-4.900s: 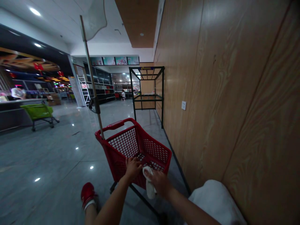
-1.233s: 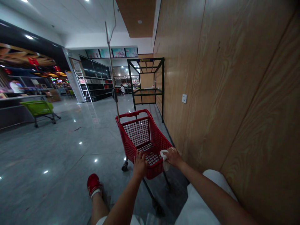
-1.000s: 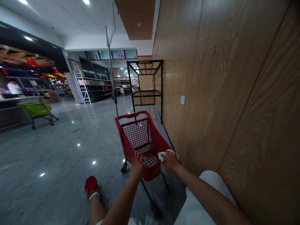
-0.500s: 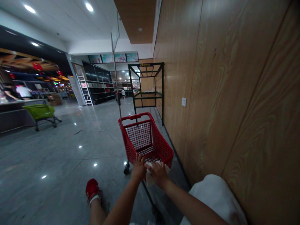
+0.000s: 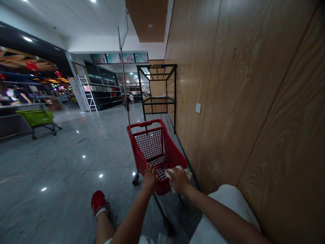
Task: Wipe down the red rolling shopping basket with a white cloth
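Observation:
A small red plastic shopping cart (image 5: 154, 145) stands on the grey floor in front of me, next to a wood-panelled wall. My left hand (image 5: 149, 178) grips the near rim of its basket, fingers curled over the edge. My right hand (image 5: 180, 179) presses a white cloth (image 5: 175, 170) onto the near right corner of the rim. A thin pole (image 5: 124, 78) rises from the cart's far left corner. My red shoe (image 5: 98, 202) rests on the floor to the left.
The wooden wall (image 5: 241, 101) runs close along the right, with a socket (image 5: 198, 108). A black metal rack (image 5: 157, 96) stands beyond the cart. A green cart (image 5: 37, 118) sits far left, a ladder (image 5: 87, 93) further back. Distant people are visible.
My right hand with the cloth has slid along the cart's near rim, from the right corner toward my left hand and back to the right. My left hand has kept its hold.

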`<state>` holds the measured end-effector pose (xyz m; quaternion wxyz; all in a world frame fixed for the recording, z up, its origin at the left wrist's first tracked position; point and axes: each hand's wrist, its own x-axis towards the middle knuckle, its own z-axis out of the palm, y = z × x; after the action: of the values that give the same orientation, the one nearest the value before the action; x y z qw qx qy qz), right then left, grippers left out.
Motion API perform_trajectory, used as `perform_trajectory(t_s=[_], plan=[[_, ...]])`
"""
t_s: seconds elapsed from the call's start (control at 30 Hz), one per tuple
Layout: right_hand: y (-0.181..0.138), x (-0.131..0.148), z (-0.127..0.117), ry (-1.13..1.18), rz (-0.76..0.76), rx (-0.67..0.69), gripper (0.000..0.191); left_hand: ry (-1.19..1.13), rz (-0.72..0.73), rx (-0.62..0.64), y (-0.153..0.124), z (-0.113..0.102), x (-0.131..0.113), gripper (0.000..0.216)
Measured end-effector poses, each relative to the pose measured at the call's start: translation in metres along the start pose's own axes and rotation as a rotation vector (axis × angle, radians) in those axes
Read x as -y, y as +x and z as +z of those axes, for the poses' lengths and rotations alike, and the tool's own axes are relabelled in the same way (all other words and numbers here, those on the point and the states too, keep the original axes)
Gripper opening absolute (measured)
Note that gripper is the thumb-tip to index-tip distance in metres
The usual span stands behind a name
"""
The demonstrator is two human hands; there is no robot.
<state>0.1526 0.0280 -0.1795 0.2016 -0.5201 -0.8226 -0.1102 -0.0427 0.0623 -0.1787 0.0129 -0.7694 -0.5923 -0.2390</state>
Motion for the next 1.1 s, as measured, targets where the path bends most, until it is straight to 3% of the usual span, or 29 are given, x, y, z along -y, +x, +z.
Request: perform_trajectory(t_s=[0.1, 0.2, 0.3, 0.43, 0.53, 0.6, 0.77, 0.87, 0.97, 1.1], plan=[[0.006, 0.040, 0.002, 0.031, 0.016, 0.002, 0.044, -0.001, 0.006, -0.005, 0.000, 0.000, 0.001, 0.040], [0.012, 0.049, 0.004, 0.018, -0.014, 0.022, 0.029, -0.013, 0.017, 0.007, 0.000, 0.000, 0.006, 0.041], [0.013, 0.020, 0.000, 0.003, -0.100, 0.056, 0.021, -0.037, 0.037, 0.034, -0.001, -0.002, 0.010, 0.043], [0.008, -0.038, -0.013, -0.026, -0.073, 0.090, 0.021, -0.054, 0.010, 0.048, -0.001, -0.005, 0.008, 0.042], [0.006, -0.055, -0.019, -0.060, -0.067, 0.113, 0.026, -0.046, -0.001, 0.029, -0.002, -0.005, -0.001, 0.042], [0.008, -0.043, -0.016, -0.080, -0.095, 0.115, 0.030, -0.025, -0.009, 0.008, -0.001, -0.003, -0.006, 0.041], [0.019, 0.026, 0.007, -0.041, -0.154, 0.073, 0.038, 0.010, 0.003, 0.008, 0.002, 0.001, -0.008, 0.038], [0.019, 0.038, 0.013, 0.010, -0.166, 0.043, 0.031, -0.008, 0.021, 0.025, 0.002, 0.002, -0.001, 0.040], [0.011, 0.010, 0.007, 0.033, -0.207, 0.045, 0.026, -0.038, 0.046, 0.028, 0.002, 0.000, 0.005, 0.040], [0.004, -0.046, -0.008, 0.006, -0.120, 0.094, 0.025, -0.069, 0.044, 0.041, 0.001, -0.003, 0.004, 0.044]])
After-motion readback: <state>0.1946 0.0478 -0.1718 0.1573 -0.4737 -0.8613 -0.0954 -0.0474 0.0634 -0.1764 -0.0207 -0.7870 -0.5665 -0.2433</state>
